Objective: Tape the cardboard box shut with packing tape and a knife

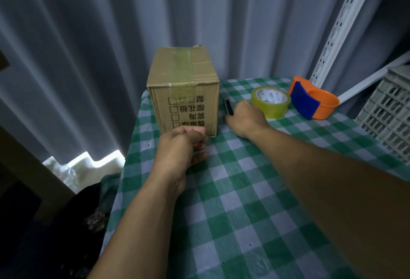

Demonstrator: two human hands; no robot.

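The cardboard box (184, 88) stands upright at the far left corner of the table with the green-and-white checked cloth (255, 190), its flaps closed and a strip of clear tape running over the top and down the front face. The left hand (179, 147) reaches forward from a straight forearm and sits just in front of the lower edge of the box, fingers curled loosely inward; I cannot tell if it holds something. The right hand (246, 116) stretches further, palm down on the cloth just right of the box, its fingers closed around a black knife (228, 106) whose end sticks out toward the wall. Just beyond this hand lies the roll of packing tape (270, 101), and beside it an orange and blue tape dispenser (312, 99)
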